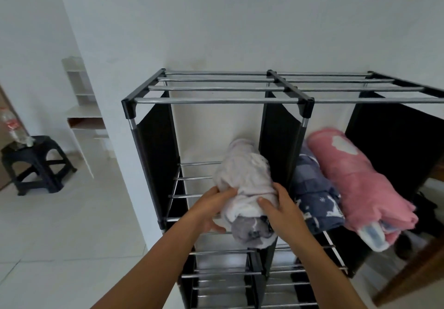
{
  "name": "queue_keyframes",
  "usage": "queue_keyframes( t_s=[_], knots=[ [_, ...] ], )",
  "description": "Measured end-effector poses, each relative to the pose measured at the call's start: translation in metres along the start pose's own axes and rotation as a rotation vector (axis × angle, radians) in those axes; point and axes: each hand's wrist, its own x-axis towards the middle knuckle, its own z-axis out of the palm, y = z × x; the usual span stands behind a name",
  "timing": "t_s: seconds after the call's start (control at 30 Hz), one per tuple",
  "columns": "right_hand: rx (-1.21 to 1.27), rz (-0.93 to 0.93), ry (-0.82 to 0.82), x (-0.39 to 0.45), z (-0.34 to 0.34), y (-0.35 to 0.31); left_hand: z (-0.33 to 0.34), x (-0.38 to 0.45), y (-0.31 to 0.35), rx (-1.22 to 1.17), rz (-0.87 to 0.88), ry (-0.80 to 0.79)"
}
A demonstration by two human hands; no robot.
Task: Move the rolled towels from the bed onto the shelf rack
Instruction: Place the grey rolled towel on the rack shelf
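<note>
Both hands grip the pale lilac rolled towel (242, 188) at its near end, the left hand (211, 209) curled round its left side and the right hand (280, 209) round its right, as it lies on the rails of the shelf rack (216, 100) in the left compartment at the centre of the frame. Right of the divider, a navy towel (312, 195) and a pink towel (355, 179) already lie side by side, touching. Three rolls therefore seem shelved or nearly so; the bed is out of view, so what remains cannot be told.

Home (tiled floor (60, 224), towel rack (216, 100))
</note>
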Motion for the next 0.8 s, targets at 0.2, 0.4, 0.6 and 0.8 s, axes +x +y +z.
queue_keyframes(
  t_s=[0.2,0.4,0.6,0.8],
  knots=[
    [-0.019,0.005,0.07,0.006,0.007,-0.001,0.02,0.003,0.007,-0.087,0.138,-0.005],
    [-0.055,-0.096,0.143,0.012,0.014,-0.006,0.021,0.006,0.017,-0.098,0.258,-0.003],
    [-0.108,-0.101,0.167,0.011,0.029,0.002,0.015,0.013,0.001,-0.074,0.228,-0.051],
    [-0.077,-0.073,0.139,-0.001,0.021,0.006,0.023,0.018,-0.016,0.217,0.397,0.124]
  ],
)
